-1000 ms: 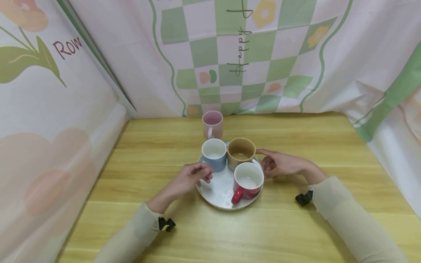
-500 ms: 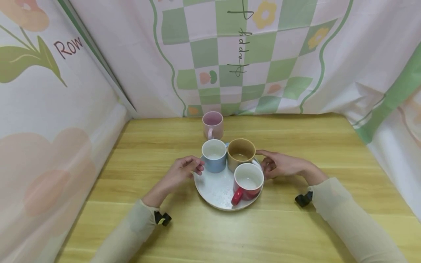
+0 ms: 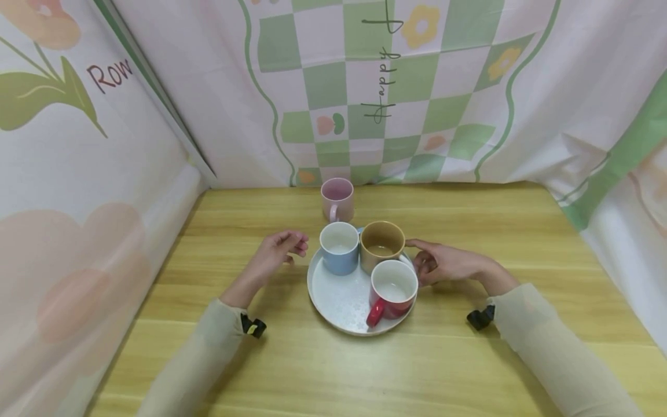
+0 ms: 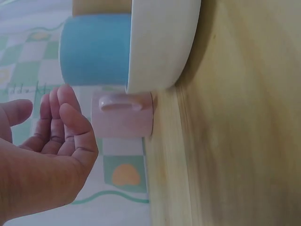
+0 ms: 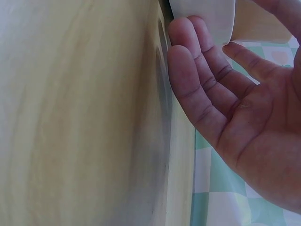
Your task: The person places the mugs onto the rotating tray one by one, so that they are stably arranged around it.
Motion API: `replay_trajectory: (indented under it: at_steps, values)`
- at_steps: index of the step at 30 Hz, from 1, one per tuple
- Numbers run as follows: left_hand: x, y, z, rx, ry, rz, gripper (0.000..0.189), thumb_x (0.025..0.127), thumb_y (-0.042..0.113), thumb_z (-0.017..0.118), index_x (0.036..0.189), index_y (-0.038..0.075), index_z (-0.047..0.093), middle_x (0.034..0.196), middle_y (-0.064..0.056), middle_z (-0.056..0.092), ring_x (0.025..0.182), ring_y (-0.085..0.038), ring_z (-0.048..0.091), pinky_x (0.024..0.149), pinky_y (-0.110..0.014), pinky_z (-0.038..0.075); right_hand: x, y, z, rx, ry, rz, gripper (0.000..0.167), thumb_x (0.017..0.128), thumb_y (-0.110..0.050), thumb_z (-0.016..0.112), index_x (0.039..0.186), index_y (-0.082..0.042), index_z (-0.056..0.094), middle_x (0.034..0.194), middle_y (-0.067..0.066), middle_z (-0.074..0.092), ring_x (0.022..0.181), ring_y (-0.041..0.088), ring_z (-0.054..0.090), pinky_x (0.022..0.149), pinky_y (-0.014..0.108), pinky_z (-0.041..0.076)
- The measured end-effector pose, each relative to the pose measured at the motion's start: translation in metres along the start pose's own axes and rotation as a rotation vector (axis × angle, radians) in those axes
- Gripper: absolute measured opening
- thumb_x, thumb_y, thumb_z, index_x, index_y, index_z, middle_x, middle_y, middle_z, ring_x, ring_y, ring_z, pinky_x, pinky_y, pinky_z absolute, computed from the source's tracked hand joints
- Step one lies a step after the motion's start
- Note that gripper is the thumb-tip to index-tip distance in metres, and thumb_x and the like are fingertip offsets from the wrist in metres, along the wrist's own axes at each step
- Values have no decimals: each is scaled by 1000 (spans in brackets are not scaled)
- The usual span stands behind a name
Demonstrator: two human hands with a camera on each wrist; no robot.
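A round white plate [image 3: 341,301] with a raised rim carries a blue mug [image 3: 341,262], a yellow-brown mug [image 3: 383,246] and a red mug [image 3: 398,304]. All three stand upright, white inside except the yellow-brown one. My left hand [image 3: 268,255] hovers left of the plate, apart from the blue mug, its fingers loosely bent around nothing. At the plate's right side is my right hand [image 3: 450,263]; in the right wrist view its fingertips [image 5: 183,33] lie against the plate's outer wall [image 5: 207,16]. Whether its index finger touches the yellow-brown mug, I cannot tell.
Behind the plate stands a pink mug [image 3: 337,202], its handle facing me. The wooden table [image 3: 333,376] meets a patterned cloth [image 3: 365,87] at the back, with another cloth wall [image 3: 104,231] on the left.
My left hand has moved left and away, from over the plate's left edge beside the blue mug to off the plate. The right hand, plate and mugs stay in place.
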State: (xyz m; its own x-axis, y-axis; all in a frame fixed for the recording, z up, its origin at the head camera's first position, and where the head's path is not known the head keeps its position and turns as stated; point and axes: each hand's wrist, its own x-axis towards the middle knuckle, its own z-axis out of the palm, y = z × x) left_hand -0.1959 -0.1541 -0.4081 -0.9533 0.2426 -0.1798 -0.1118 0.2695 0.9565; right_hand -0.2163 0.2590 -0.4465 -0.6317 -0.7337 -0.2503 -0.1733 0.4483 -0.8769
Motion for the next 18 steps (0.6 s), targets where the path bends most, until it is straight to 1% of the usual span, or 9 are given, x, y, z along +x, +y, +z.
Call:
replay_trajectory:
  at_steps: [2, 5, 7, 10, 13, 18]
  values:
    - [4, 0, -2, -3, 7, -12, 37, 107, 31, 46, 124, 2, 62, 120, -24, 64, 95, -16, 64, 88, -45, 52, 0, 0, 0, -3, 1, 3, 90, 86, -6, 74, 156, -3, 18, 107, 17, 65, 91, 20, 68, 74, 28, 60]
    - [11, 0, -3, -21, 8, -24, 40, 107, 31, 46, 126, -1, 60, 124, -27, 62, 97, -16, 64, 95, -51, 50, -1, -1, 0, -7, 2, 7, 90, 86, -6, 75, 156, -3, 18, 107, 18, 65, 91, 21, 68, 74, 29, 60]
    - [16, 0, -4, -30, 9, -27, 39, 107, 32, 46, 125, 0, 60, 126, -27, 61, 98, -17, 64, 98, -55, 48, -1, -2, 0, -7, 4, 8, 90, 86, -6, 75, 156, -3, 18, 107, 18, 65, 91, 20, 67, 75, 29, 60]
    - [23, -1, -5, -30, 12, -20, 38, 107, 33, 47, 124, 2, 61, 127, -26, 61, 100, -18, 64, 100, -56, 48, -1, -2, 0, -7, 5, 9, 90, 86, -6, 74, 156, -3, 18, 107, 18, 65, 90, 21, 67, 74, 29, 60]
    - [30, -3, -7, -18, 14, -14, 40, 106, 33, 47, 127, 1, 60, 127, -25, 62, 101, -19, 65, 100, -56, 49, -1, -3, 0, -1, 1, 12, 90, 86, -5, 74, 156, -4, 18, 107, 18, 65, 91, 21, 67, 74, 29, 60]
    - [39, -5, -7, -13, 18, -24, 43, 106, 33, 48, 131, -1, 57, 131, -25, 61, 104, -21, 65, 102, -57, 49, -2, -3, 1, 1, 1, 12, 90, 86, -5, 74, 156, -3, 18, 108, 18, 64, 93, 22, 67, 75, 29, 60]
